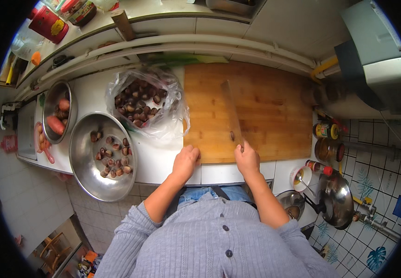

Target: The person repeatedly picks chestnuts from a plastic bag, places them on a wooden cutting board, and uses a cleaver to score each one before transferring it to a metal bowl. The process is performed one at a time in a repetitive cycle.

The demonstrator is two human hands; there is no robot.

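Observation:
My right hand point(248, 160) grips the handle of a kitchen knife point(232, 107), probably a cleaver. Its broad blade points away from me over the wooden cutting board point(277, 128). Close to the blade's left side, near the handle, lies a single chestnut point(232, 135). At the board's front left corner is my left hand point(185, 160), fingers curled inward; whether something is inside them is hidden. Left of the board stands a clear plastic bag point(179, 118) full of chestnuts point(139, 104). A large steel bowl point(85, 170) holds several more chestnuts point(111, 161) and overhangs the counter's front edge.
At far left, a smaller steel bowl point(49, 133) contains sweet potatoes point(55, 125), beside a pink bag point(41, 139). Green leek-like stalks point(200, 59) lie behind the board. Jars point(325, 131), a spooned bowl point(301, 173) and a pan lid point(337, 196) stand right. Pipes point(186, 43) run along the wall.

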